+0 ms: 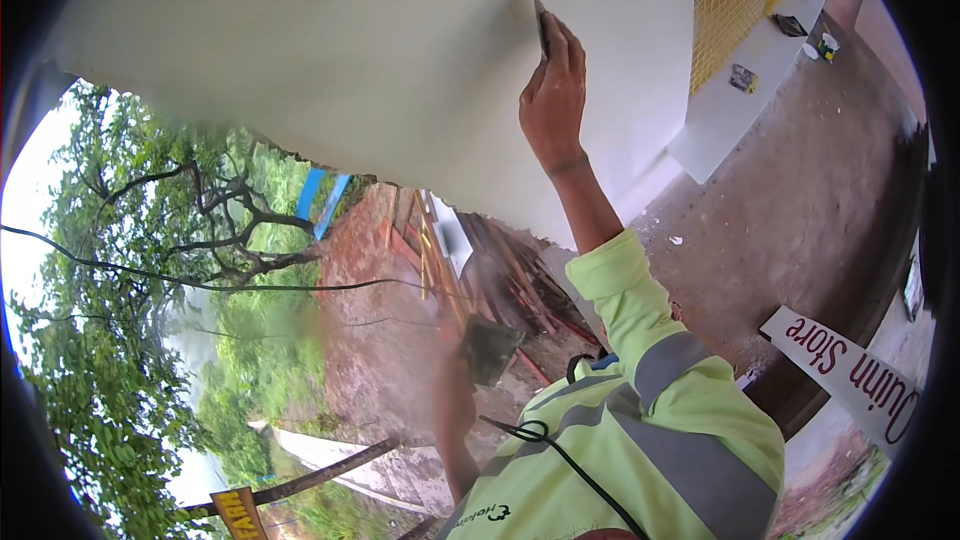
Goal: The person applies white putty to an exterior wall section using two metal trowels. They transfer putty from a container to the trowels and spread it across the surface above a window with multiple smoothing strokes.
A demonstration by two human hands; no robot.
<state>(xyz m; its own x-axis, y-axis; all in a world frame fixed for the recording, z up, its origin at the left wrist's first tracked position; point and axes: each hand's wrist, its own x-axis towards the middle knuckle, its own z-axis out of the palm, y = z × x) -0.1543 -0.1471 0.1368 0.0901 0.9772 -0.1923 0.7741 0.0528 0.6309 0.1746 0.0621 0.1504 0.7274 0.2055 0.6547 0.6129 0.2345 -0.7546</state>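
Observation:
My right hand [556,100] is raised against a smooth off-white wall [400,50]. Its fingers are closed around a thin putty knife [543,28], seen nearly edge-on with its tip at the wall surface. Lower down, my left hand [453,375] is smeared and hazy. A flat, square, dark grey-green plate [490,350] is held in it, away from the wall; its handle, if any, cannot be made out. Both arms belong to a yellow-green jacket with grey reflective bands.
A ledge [755,90] by yellow mesh [745,15] carries small items. Bare ground [760,230] lies on the right, near a white sign board [840,370]. Timber planks [510,270] are piled behind my arms. A dark cable [250,287] crosses before the trees [130,210].

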